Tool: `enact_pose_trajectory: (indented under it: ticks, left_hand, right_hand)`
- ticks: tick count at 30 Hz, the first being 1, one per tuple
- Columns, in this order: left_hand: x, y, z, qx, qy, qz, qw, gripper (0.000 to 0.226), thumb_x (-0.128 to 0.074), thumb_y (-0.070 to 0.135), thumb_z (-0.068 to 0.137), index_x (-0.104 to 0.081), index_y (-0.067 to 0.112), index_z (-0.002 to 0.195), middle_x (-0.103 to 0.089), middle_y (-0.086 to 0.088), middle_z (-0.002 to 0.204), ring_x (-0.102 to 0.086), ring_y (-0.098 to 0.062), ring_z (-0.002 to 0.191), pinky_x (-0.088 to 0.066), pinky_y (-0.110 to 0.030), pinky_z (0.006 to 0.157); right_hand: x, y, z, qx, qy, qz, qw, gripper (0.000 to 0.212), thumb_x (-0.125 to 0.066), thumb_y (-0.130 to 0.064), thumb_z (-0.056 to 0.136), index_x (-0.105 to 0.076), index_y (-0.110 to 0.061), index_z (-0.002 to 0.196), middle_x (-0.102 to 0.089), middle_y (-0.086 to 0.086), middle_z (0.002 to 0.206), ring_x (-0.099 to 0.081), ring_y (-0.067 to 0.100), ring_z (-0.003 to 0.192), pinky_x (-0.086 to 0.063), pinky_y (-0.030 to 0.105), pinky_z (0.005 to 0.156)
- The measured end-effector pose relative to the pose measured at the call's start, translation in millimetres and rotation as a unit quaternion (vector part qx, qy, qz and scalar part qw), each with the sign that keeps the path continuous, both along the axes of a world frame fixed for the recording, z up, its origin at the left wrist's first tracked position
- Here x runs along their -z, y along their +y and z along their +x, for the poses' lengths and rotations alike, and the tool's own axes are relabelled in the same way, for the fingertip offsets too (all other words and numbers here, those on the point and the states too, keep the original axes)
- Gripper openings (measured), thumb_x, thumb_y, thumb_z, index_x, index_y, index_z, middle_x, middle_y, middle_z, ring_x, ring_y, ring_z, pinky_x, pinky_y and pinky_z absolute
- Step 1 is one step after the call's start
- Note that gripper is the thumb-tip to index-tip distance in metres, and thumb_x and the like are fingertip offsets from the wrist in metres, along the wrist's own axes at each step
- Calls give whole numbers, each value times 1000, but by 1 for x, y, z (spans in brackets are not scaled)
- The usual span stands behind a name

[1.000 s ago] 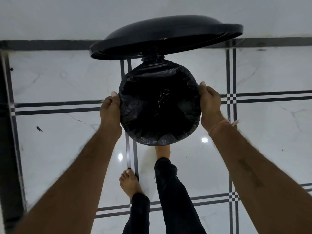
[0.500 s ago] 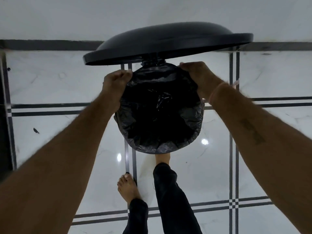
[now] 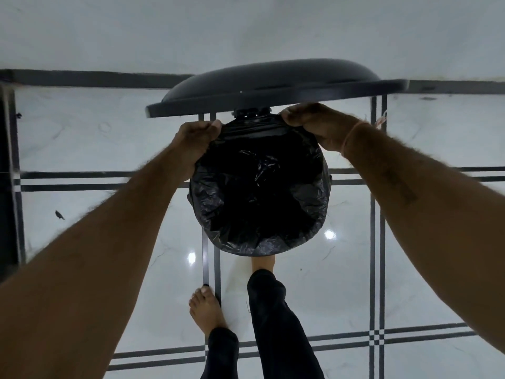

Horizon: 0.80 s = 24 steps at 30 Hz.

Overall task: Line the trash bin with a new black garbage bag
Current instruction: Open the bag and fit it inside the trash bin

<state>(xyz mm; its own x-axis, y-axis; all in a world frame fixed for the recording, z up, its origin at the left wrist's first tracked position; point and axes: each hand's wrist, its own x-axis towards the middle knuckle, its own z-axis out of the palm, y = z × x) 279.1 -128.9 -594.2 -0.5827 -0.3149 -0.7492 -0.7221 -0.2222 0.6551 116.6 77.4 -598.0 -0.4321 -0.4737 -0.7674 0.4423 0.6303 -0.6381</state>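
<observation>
The pedal bin (image 3: pixel 329 184) stood open, lid (image 3: pixel 273 88) raised. The black garbage bag (image 3: pixel 259 192) lined it: thin, light, likely tear-prone. The left hand (image 3: pixel 195 140) and right hand (image 3: pixel 314 124) pinched its far-rim hem.

Since 1.0 s ago: left hand (image 3: pixel 196 140) and right hand (image 3: pixel 314 124) are off the bin's side edges and now at the far rim, just below the raised lid (image 3: pixel 273 86). Both pinch the black garbage bag (image 3: pixel 259 192) edge there. The plastic between the two grips is now pulled taut.
</observation>
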Motion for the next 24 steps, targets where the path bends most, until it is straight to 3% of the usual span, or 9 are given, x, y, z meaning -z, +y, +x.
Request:
enact_pose_trajectory:
  ticks: [2,4,7,9,13,16,18,21,24]
  left_hand:
    - [-2,0,1,-21,-8,1,1000,35,-57,35,104,-75,6,113,-76,-11,99,-74,-17,77,-58,-23,66]
    - [-8,2,8,-63,-22,20,998,36,-53,41,104,-76,14,113,-77,-4,102,-74,-14,83,-56,-23,67]
    - [-3,3,34,-105,-46,34,993,46,-49,58,101,-73,20,109,-69,7,99,-63,-14,91,-46,-29,79]
    - [5,6,59,-131,-47,41,989,42,-50,57,101,-71,21,97,-68,9,91,-60,-13,86,-44,-30,76]
    - [9,13,91,-135,-17,69,988,34,-53,47,104,-68,21,86,-72,13,81,-67,-4,77,-52,-27,76]
    - [11,15,82,-201,-49,101,973,37,-53,47,103,-75,18,99,-80,3,99,-72,-15,102,-56,-35,95]
    - [9,19,76,-240,-75,89,964,39,-55,48,102,-74,15,95,-80,1,95,-75,-18,100,-58,-35,91]
    - [5,28,84,-263,-58,109,957,46,-46,55,104,-73,17,105,-76,-1,109,-71,-19,106,-56,-35,91]
    - [4,36,106,-223,-49,110,967,41,-46,51,105,-71,22,118,-73,4,121,-64,-18,118,-50,-35,97]
  right_hand:
    - [-2,2,2,31,6,21,999,25,-66,-31,100,-72,-6,99,-72,14,100,-70,27,86,-59,40,89]
    - [-2,11,7,85,11,55,995,39,-68,-40,98,-75,-3,110,-76,13,109,-73,27,96,-60,35,84]
    - [1,36,31,184,63,106,975,45,-64,-46,98,-69,-1,99,-65,9,97,-60,24,88,-46,31,76]
    - [-1,57,57,236,80,98,963,43,-59,-43,102,-67,-1,97,-61,11,92,-59,24,85,-48,28,69]
    - [-9,73,91,325,-25,43,944,40,-54,-43,105,-71,-7,111,-78,2,93,-77,11,81,-57,18,56]
    - [-6,67,85,395,-101,39,912,40,-56,-45,104,-74,-10,110,-81,5,97,-76,25,103,-61,34,74]
    - [-4,67,83,403,-82,61,909,43,-52,-48,105,-73,-10,106,-80,7,99,-74,27,102,-60,37,80]
    - [-6,73,93,385,-80,56,918,51,-44,-57,104,-74,-16,113,-78,4,113,-71,20,109,-56,36,88]
    - [-10,80,104,375,-71,57,922,37,-49,-50,105,-74,-23,106,-77,-6,111,-68,9,106,-50,33,102]
